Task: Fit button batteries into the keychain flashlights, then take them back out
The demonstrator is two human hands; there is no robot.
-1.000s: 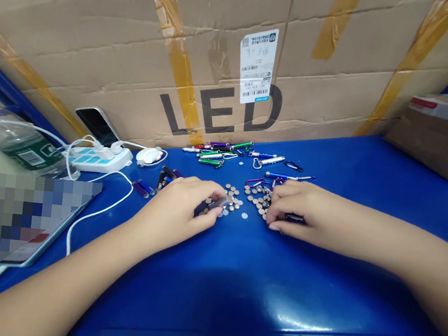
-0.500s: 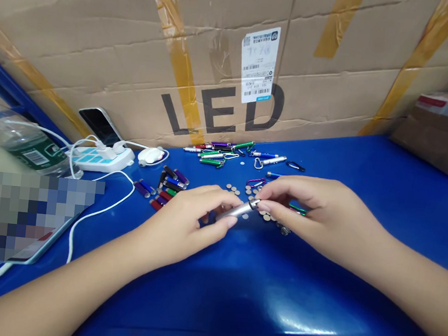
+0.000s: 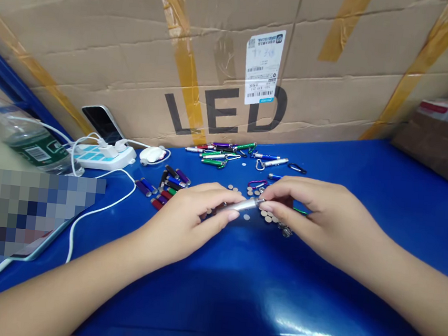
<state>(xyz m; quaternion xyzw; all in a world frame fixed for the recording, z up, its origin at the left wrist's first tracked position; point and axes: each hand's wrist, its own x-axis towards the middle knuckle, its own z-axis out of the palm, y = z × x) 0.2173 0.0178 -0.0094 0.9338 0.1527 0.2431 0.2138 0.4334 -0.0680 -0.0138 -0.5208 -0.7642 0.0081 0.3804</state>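
Between my two hands is a slim silver flashlight tube (image 3: 246, 204), tilted slightly up toward the right. My left hand (image 3: 195, 220) grips its body between thumb and fingers. At the other end, my right hand (image 3: 315, 211) pinches the tip with thumb and forefinger; those fingers partly hide that end. Small round button cells (image 3: 269, 219) lie on the table just behind and under my right fingers. Beside my left hand rests a group of coloured tubes (image 3: 175, 182). Farther back are finished-looking small flashlights (image 3: 219, 156) with carabiner clips.
The blue table (image 3: 211, 304) backs onto a large cardboard box (image 3: 120, 47) marked LED. To the left are a white power strip (image 3: 108, 159), a phone (image 3: 103, 124), a plastic bottle (image 3: 38, 145), cables and a blurred-out device (image 3: 44, 224). A brown box (image 3: 440, 141) stands at the right.
The silver tube and both hands stay nearly in place. The dark ring near the tube's right end shows less clearly now. The whole view has shifted slightly.
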